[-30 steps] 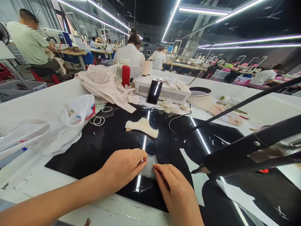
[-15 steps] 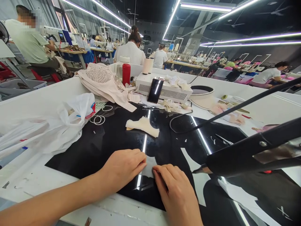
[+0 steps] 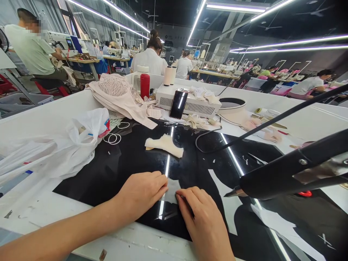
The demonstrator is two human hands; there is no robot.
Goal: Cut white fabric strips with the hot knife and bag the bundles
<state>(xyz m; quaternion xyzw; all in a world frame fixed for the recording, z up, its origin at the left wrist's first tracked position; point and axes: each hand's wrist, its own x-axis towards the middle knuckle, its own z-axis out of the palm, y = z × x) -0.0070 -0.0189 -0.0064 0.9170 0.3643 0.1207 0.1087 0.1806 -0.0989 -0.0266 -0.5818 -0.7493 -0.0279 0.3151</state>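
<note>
A small, thin, pale grey-white piece (image 3: pixel 173 190) lies between my hands on the glossy black work surface (image 3: pixel 114 185). My left hand (image 3: pixel 144 192) has its fingers pressed together at the left edge of the piece. At the right edge, my right hand (image 3: pixel 202 217) pinches it between thumb and forefinger. Whether it is fabric or paper I cannot tell. Beyond my hands lies a cream, curved foam-like piece (image 3: pixel 165 145), apart from both. To the right of my right hand is a larger pale cut sheet (image 3: pixel 228 210).
A black pointed rod (image 3: pixel 272 177) juts in from the right above the sheet. Behind are a phone (image 3: pixel 178 104), a vented white box (image 3: pixel 190 105), a red bottle (image 3: pixel 145 87) and beige lace garments (image 3: pixel 116 90). A white plastic bag (image 3: pixel 78 141) lies left. Several people sit at machines beyond.
The view has shifted very slightly. My hands hold nearly the same pose at the pale piece, and the things on the surface lie as before.
</note>
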